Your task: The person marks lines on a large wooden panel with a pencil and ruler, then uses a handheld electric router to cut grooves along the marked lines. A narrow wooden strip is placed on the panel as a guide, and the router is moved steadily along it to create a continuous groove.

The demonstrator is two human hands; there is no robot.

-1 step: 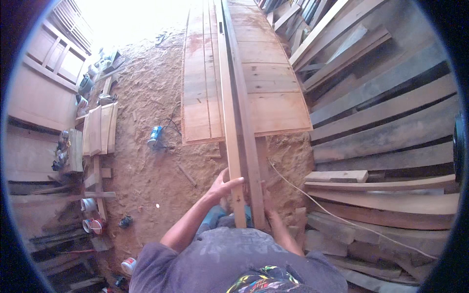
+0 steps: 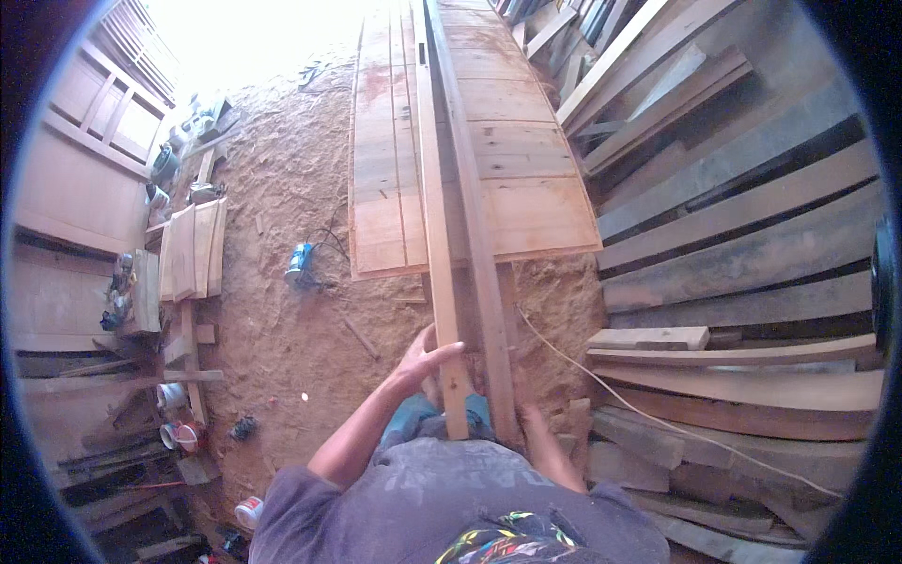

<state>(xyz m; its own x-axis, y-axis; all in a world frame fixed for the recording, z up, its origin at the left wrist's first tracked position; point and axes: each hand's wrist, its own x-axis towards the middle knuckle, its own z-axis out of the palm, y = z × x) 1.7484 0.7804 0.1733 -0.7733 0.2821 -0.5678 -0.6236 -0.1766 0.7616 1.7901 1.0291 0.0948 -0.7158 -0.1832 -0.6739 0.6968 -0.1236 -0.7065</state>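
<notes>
Though faint, shirt lettering (image 2: 462,477) below left hand (image 2: 425,361) on pale beam (image 2: 435,226)

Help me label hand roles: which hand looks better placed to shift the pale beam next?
Probably the left hand: it holds the pale beam near its close end, thumb across the top. The right hand, partly hidden, is beside the darker beam.

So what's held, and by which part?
Left hand holds the pale beam toward its near end. Right hand mostly hidden by the darker beam; can't tell.
</notes>
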